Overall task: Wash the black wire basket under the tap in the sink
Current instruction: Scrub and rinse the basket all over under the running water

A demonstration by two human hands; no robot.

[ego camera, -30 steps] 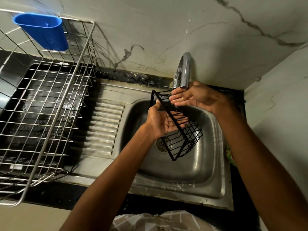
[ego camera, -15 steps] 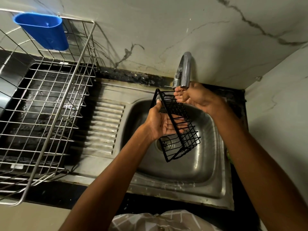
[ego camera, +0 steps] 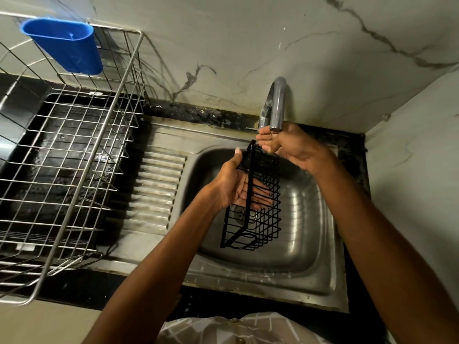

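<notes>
The black wire basket [ego camera: 263, 220] hangs tilted on end over the steel sink [ego camera: 306, 234], its upper end just below the tap [ego camera: 277, 105]. My left hand [ego camera: 229, 187] grips it near the top, thumb over the rim and fingers showing through the wires. Under the spout my right hand [ego camera: 291, 147] lies palm up with fingers nearly straight, right above the basket's upper end. A thin trickle of water falls onto its fingers.
A large steel wire dish rack [ego camera: 74, 157] stands on the left counter, with a blue plastic cup [ego camera: 65, 45] hung on its back rim. The ribbed drainboard [ego camera: 154, 189] lies between rack and basin. Marble walls close in at the back and right.
My right hand has left the basket's top and moved up under the spout. The basket has swung more upright, its lower end coming left and nearer to me.
</notes>
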